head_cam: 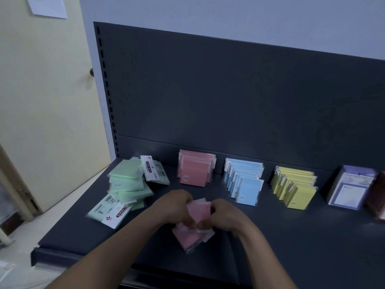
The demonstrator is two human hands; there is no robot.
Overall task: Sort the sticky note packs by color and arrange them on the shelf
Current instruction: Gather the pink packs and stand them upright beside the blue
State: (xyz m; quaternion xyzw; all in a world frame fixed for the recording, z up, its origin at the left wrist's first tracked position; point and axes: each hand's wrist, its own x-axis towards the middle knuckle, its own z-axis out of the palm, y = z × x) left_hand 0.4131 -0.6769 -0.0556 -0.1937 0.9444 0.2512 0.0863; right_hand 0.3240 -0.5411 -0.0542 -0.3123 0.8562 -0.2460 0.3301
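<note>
My left hand [174,205] and my right hand [224,213] together grip a pink sticky note pack [200,211] above the middle of the dark shelf [291,236]. Under my hands lie more loose pink packs [187,238], blurred. Behind them a row of pink packs [195,171] stands upright against the back panel. To its right stand a blue row [243,180] and a yellow row [293,187]. At the left, green packs [127,184] lie in a loose heap, some face down with white labels showing.
Purple notepads [352,188] stand at the far right, beside a dark red item [378,197] cut off by the frame. The shelf's front edge [54,257] drops to a pale floor at the left. A cream door [41,101] stands left of the shelf unit.
</note>
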